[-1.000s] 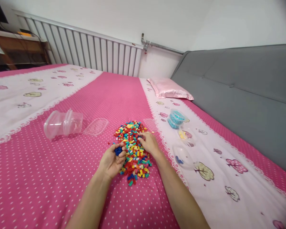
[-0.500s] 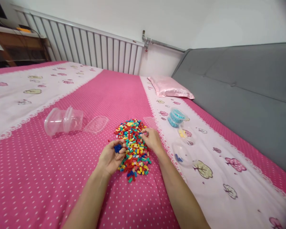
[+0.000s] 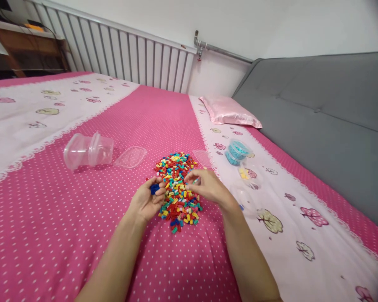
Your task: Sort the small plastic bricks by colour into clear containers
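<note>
A heap of small multicoloured toy bricks (image 3: pixel 180 200) lies on the pink dotted bedspread in front of me. At its left edge, my left hand (image 3: pixel 145 203) is palm up with curled fingers, cupping a clump of dark blue bricks (image 3: pixel 154 189). My right hand (image 3: pixel 210 187) hovers over the right side of the heap, its thumb and fingers apart, with no brick visible between them. To its right lies a clear container (image 3: pixel 242 196) with a few blue bricks, partly hidden by my right forearm.
A clear tub of light blue bricks (image 3: pixel 237 152) and a container with yellow bricks (image 3: pixel 245 173) stand right of the heap. Stacked clear tubs (image 3: pixel 88 151) lie on their side at left, beside a clear lid (image 3: pixel 131 157). A pink pillow (image 3: pixel 229 111) rests near the grey headboard (image 3: pixel 318 92).
My right hand has drawn back toward me from the heap and its fingers have spread. My left hand still cups the blue bricks. The view has shifted slightly.
</note>
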